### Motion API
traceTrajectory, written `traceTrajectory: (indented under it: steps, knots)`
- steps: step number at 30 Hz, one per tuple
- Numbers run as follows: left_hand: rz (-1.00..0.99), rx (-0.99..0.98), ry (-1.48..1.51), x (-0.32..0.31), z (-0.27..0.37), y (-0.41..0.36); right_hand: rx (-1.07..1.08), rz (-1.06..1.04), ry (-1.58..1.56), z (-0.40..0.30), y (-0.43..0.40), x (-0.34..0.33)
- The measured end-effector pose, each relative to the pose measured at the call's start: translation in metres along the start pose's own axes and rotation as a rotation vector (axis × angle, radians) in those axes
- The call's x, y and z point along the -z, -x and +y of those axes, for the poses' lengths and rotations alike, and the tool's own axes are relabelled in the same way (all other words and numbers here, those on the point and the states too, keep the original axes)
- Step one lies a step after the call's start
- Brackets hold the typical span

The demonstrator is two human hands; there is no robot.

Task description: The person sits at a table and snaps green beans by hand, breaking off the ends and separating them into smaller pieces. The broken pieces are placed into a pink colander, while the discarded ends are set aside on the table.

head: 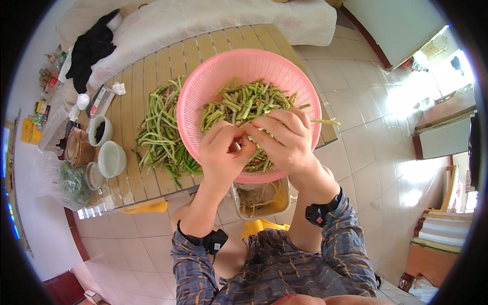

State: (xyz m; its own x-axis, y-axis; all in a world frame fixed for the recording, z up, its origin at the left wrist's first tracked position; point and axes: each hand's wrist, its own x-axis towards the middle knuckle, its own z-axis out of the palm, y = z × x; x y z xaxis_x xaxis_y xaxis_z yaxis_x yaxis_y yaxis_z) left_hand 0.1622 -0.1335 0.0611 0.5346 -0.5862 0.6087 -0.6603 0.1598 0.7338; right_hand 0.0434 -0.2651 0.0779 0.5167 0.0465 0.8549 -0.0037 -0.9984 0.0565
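My left hand (225, 148) and my right hand (288, 139) meet above a pink plastic colander (213, 68). Their fingertips pinch together. A long green bean (326, 122) runs through my right hand, its free end sticking out past the colander's right rim. My left fingertips appear closed on its other end, which the fingers mostly hide. Inside the colander lies a heap of short bean pieces (248, 101), with a few reddish seeds among them. Whole long beans (162, 114) are piled left of the colander, with green chili peppers (175, 173) at the pile's near edge.
The colander sits on a slatted table (190, 49). Below its near rim stands a bin (282, 207) with scraps. At the left are two bowls (112, 160), a brown jar (78, 148) and a plastic bag of greens (72, 183). A covered sofa (228, 17) lies beyond.
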Motion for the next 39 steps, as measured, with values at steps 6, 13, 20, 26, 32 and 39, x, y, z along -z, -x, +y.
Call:
traceTrajectory:
  steps: [6, 13, 20, 26, 32, 39]
  knots:
    - [0.096, 0.349, 0.573, 0.0, 0.003, 0.005, -0.021, 0.084, -0.086, -0.013, 0.005, -0.01]
    - [-0.066, 0.518, 0.846, -0.01, 0.006, 0.007, -0.592, 0.26, -0.69, -0.018, 0.002, 0.003]
    - [-0.155, 0.484, 0.777, 0.003, -0.002, 0.004, -0.856, 0.608, -1.29, 0.016, 0.0, 0.02]
    - [-0.588, 0.058, 0.451, 0.019, 0.013, -0.003, -0.899, 0.673, -1.293, 0.026, 0.008, 0.014]
    - [-0.873, 0.052, 0.451, 0.009, 0.02, 0.005, -0.9, 0.629, -1.284, 0.026, 0.008, 0.014]
    - [-0.239, 0.255, 0.369, -0.002, 0.018, 0.001, -0.939, 0.528, -1.398, 0.013, 0.007, 0.012]
